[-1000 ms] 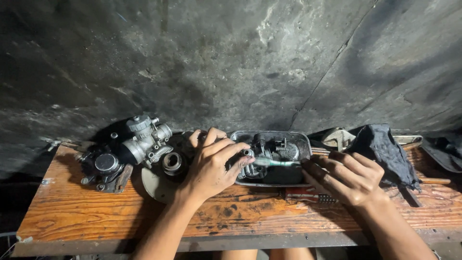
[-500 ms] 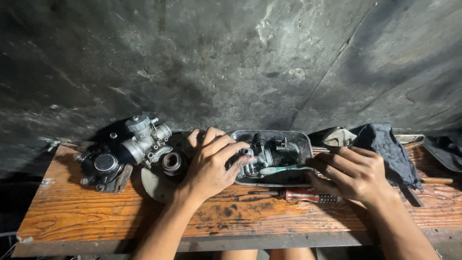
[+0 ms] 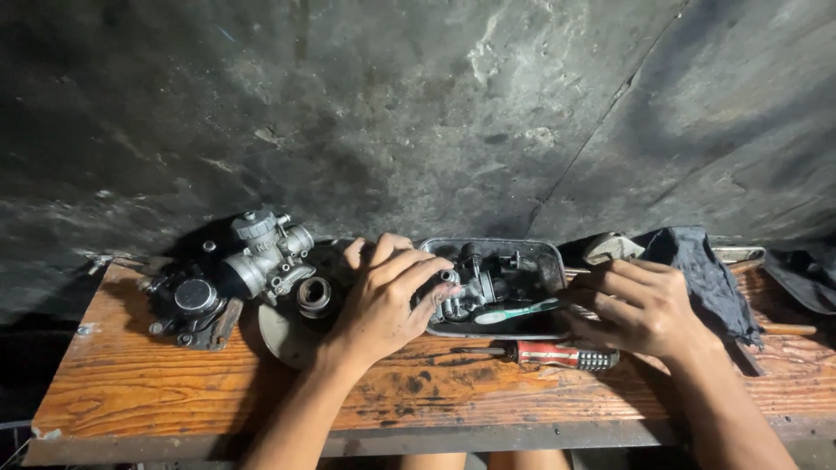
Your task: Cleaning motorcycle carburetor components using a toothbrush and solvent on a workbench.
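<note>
Left hand (image 3: 383,300) hides part of the metal tray (image 3: 549,257)

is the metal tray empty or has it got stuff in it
Not empty: the metal tray holds a carburetor part and a green toothbrush.

Small grey metal carburetor part (image 3: 470,292) sits upright in dark rectangular tray (image 3: 549,261), at its 9 o'clock end. Green-handled toothbrush (image 3: 518,311) lies flat at the part's 4 o'clock.
</note>
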